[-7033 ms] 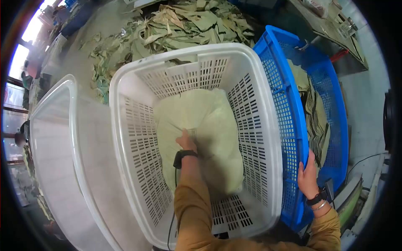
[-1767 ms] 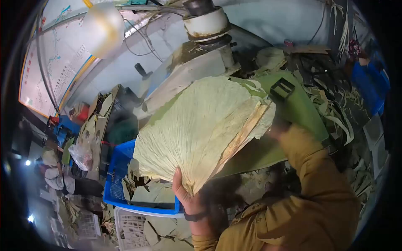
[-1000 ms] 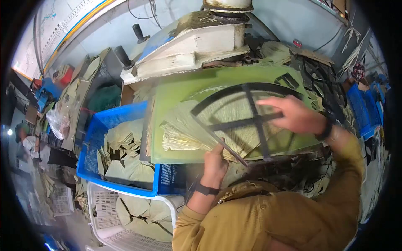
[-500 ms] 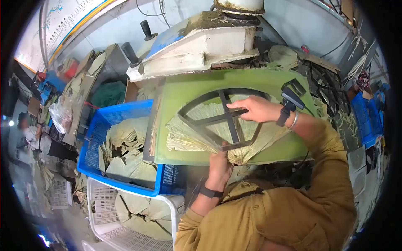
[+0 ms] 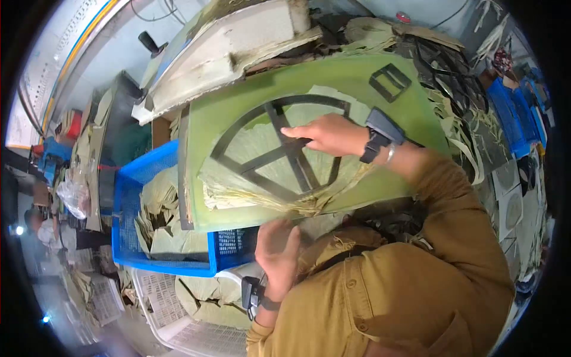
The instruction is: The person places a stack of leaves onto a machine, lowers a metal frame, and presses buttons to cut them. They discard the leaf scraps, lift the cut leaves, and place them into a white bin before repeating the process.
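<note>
A dark fan-shaped metal frame (image 5: 293,164) with crossing bars lies on pale green dried leaves (image 5: 250,149), spread over a green board (image 5: 232,110). My right hand (image 5: 330,135) is on the frame near where its bars cross, index finger stretched out along a bar, the other fingers curled at the bar. Below the board's front edge is my left hand (image 5: 278,247), off the frame, its thumb and fingers apart with nothing visible between them. The gathered leaf ends (image 5: 312,205) lie at the frame's narrow end, near the board's front edge.
Left of the board, a blue basket (image 5: 122,238) holds stacked leaves, with a white basket (image 5: 178,342) of leaves below it. A white machine part (image 5: 220,56) stands behind the board. A small dark metal frame (image 5: 389,83) lies at the board's back right, beside leaf scraps (image 5: 455,128).
My left hand has left the frame's narrow end and moved down and left, its fingers opening. My right hand stays on the frame. The whole view has shifted and tilted.
</note>
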`<state>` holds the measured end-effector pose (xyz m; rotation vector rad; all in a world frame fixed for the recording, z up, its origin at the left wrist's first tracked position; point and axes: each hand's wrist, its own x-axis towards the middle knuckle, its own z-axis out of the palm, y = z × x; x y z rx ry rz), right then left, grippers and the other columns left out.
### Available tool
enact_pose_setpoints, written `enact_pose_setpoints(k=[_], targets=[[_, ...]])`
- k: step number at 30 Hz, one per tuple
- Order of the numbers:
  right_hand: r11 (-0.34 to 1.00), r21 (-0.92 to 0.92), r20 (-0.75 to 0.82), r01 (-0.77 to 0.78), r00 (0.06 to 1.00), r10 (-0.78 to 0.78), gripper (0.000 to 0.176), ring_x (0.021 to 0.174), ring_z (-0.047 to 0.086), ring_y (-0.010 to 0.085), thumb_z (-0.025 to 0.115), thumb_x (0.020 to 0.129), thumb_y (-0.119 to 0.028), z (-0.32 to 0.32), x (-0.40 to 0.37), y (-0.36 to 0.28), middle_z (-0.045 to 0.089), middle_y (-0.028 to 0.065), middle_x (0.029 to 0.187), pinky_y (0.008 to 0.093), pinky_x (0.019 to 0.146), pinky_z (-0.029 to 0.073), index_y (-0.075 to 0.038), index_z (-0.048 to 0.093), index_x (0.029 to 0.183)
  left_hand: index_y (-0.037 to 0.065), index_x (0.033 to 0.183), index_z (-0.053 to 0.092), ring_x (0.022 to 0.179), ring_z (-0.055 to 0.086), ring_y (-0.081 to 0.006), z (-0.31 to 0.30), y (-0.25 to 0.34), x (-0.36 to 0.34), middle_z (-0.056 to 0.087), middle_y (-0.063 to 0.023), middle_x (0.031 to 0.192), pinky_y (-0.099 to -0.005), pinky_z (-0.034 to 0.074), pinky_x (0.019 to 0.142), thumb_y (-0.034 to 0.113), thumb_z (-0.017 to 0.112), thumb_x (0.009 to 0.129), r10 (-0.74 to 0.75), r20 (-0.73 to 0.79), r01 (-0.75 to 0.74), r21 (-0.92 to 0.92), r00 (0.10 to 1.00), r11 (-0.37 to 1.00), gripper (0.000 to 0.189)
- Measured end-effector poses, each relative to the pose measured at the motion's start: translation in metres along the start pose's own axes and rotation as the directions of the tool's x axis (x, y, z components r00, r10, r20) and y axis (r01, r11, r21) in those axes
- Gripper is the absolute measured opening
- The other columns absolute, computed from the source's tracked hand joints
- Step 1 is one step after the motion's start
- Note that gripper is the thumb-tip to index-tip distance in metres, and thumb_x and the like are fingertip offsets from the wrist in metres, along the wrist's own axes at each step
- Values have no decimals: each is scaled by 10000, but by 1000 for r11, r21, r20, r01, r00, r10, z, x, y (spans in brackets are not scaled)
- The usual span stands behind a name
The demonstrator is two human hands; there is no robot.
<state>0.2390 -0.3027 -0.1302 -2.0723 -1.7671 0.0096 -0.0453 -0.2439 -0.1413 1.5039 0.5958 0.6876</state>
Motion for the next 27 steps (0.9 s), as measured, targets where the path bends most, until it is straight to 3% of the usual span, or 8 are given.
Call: enact_pose_setpoints(k=[2, 5, 8, 11, 13, 16, 24, 27], targets=[[1000, 9, -6, 18, 1000, -18, 547, 698, 604, 339, 619, 801, -117, -1, -2, 2, 613, 145, 754, 455, 620, 465, -239, 511, 1323, 8, 1158, 573, 948, 566, -291, 12, 5, 20, 582, -160, 1108, -393, 459, 853, -20, 744, 701, 408, 310, -508, 411, 859, 757, 488], [988, 122, -102, 99, 991, -87, 515, 849, 618, 341, 644, 814, -194, -16, -9, 6, 628, 179, 913, 421, 739, 496, -153, 514, 1311, 27, 1166, 573, 975, 540, -336, 29, -23, 31, 592, -146, 1086, -450, 406, 851, 24, 672, 675, 581, 491, -759, 464, 649, 456, 501], [901, 411, -249, -142, 933, 261, 490, 986, 598, 352, 633, 848, -269, -52, -30, 28, 607, 218, 1083, 395, 877, 479, -67, 522, 1281, 32, 1155, 575, 985, 534, -333, 32, -40, 32, 595, -144, 1091, -460, 397, 858, 20, 635, 630, 655, 446, -789, 416, 610, 451, 528], [764, -246, -443, -596, 771, 458, 379, 938, 602, 419, 645, 836, -325, -84, -86, 82, 568, 238, 1181, 468, 800, 502, -42, 613, 1086, 35, 1064, 602, 921, 540, -307, 38, -28, 27, 601, -117, 1021, -424, 393, 820, -2, 630, 649, 622, 468, -775, 446, 628, 448, 418], [529, -269, -269, -805, 591, 761, 368, 913, 593, 456, 657, 826, -327, -75, -112, 90, 495, 289, 1262, 494, 790, 500, -50, 610, 1063, 35, 977, 622, 849, 535, -274, 40, -20, 30, 608, -96, 940, -393, 392, 780, 2, 633, 702, 647, 460, -785, 472, 608, 402, 276], [548, -256, -508, -797, 593, 625, 298, 931, 583, 475, 660, 829, -295, -44, -126, 100, 436, 323, 1314, 512, 808, 491, -36, 610, 968, 31, 982, 623, 850, 533, -274, 40, -26, 29, 609, -96, 955, -393, 388, 783, 8, 634, 698, 668, 431, -785, 459, 607, 417, 285], [835, 287, -437, -469, 712, 550, 253, 1098, 537, 458, 664, 831, -177, -77, -130, -3, 413, 370, 1317, 472, 835, 455, 6, 521, 731, 37, 1122, 589, 987, 528, -336, 34, -41, 30, 597, -131, 1099, -447, 373, 869, -4, 647, 603, 613, 466, -769, 428, 638, 476, 524], [891, 190, -502, -411, 740, 448, 280, 1125, 536, 447, 672, 833, -201, -45, -130, -34, 404, 361, 1338, 430, 892, 446, -3, 508, 721, 52, 1143, 588, 1026, 515, -334, 18, -36, 27, 584, -138, 1136, -449, 374, 884, 10, 661, 583, 538, 507, -738, 495, 674, 459, 566]])
